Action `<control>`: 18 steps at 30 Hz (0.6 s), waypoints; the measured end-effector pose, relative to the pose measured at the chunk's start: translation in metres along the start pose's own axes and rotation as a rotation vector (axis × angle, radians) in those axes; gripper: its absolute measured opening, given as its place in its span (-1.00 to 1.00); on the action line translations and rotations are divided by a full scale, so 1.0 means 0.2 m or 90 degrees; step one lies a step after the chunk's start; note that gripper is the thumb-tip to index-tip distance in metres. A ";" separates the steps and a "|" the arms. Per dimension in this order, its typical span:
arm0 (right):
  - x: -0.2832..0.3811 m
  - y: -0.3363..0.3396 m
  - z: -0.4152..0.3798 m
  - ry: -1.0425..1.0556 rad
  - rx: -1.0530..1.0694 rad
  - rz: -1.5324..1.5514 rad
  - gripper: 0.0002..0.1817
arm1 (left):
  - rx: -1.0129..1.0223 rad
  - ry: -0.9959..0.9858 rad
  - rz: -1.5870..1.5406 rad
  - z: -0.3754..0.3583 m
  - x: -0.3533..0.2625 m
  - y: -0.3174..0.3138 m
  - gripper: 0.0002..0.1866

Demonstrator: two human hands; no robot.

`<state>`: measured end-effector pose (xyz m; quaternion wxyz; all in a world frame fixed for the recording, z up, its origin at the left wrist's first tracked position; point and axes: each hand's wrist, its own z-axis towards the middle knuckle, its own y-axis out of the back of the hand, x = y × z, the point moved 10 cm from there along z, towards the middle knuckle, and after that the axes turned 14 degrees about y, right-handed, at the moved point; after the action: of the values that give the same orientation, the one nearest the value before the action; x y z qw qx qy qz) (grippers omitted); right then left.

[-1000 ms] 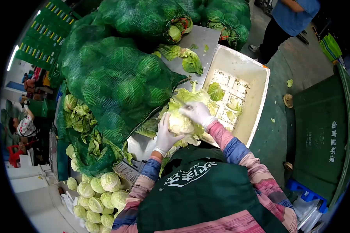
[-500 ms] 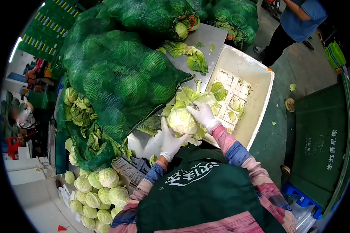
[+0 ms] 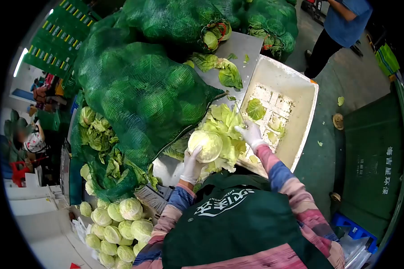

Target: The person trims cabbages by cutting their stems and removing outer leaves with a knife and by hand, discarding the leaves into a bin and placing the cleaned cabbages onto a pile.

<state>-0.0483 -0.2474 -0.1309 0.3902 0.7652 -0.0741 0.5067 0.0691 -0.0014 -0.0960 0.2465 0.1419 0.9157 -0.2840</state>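
A pale cabbage head (image 3: 205,146) is gripped from below by my white-gloved left hand (image 3: 192,166). Loose outer leaves (image 3: 224,127) lie beside and beyond the cabbage on the metal table (image 3: 240,48). My gloved right hand (image 3: 251,133) is to the right of the cabbage, apart from it, with its fingers closed around a thin knife (image 3: 239,111). That hand is over the near left part of a white foam box (image 3: 307,112), which has leaf scraps inside.
Green mesh sacks of cabbages (image 3: 143,89) fill the left and back. Trimmed cabbages (image 3: 116,228) are piled at the lower left, near a brush (image 3: 151,197). A large green bin (image 3: 368,157) stands right; a person in blue (image 3: 345,24) stands beyond.
My right hand has moved off the cabbage to the right. My left hand has tilted and shifted the cabbage slightly left, and more loose leaves show beside it.
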 end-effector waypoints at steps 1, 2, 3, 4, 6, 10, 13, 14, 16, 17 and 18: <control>0.18 0.02 -0.08 -0.030 0.056 0.149 -0.26 | 0.037 -0.004 -0.005 -0.04 -0.01 -0.06 -0.28; 0.33 0.01 -0.16 -0.059 0.112 0.296 -0.07 | 0.074 -0.008 -0.012 -0.07 -0.02 -0.11 -0.32; 0.46 0.01 -0.18 0.037 0.142 0.252 0.02 | 0.105 -0.010 -0.009 -0.05 -0.01 -0.13 -0.30; 0.56 -0.01 -0.22 0.132 0.171 0.207 0.12 | 0.106 -0.009 -0.009 -0.05 -0.01 -0.16 -0.30; 0.63 -0.02 -0.25 0.330 0.132 0.091 0.10 | 0.175 -0.028 -0.003 -0.10 -0.08 -0.30 -0.24; 0.59 0.21 -0.23 0.088 0.123 0.319 -0.60 | 0.426 0.074 -0.266 -0.19 -0.13 -0.44 -0.20; 0.38 0.43 -0.11 0.167 -0.127 0.208 -0.59 | 0.246 -0.148 0.166 -0.07 -0.10 -0.24 -0.25; 0.46 0.44 -0.13 0.174 -0.124 0.209 -0.59 | 0.183 -0.211 0.290 -0.07 -0.13 -0.21 -0.28; 0.63 0.38 -0.21 0.204 -0.062 0.206 -0.45 | 0.022 -0.326 0.539 -0.09 -0.17 -0.15 -0.33; 0.62 0.23 -0.21 0.151 0.048 0.223 -0.29 | -0.059 -0.393 0.784 -0.11 -0.17 -0.16 -0.34; 0.60 0.08 -0.26 0.057 0.141 0.333 -0.26 | -0.153 -0.446 1.030 -0.12 -0.15 -0.16 -0.35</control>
<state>-0.0374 -0.1903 -0.0130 0.1631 0.7350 -0.1963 0.6283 0.0740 -0.0162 -0.0490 0.6510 0.6233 0.4306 0.0477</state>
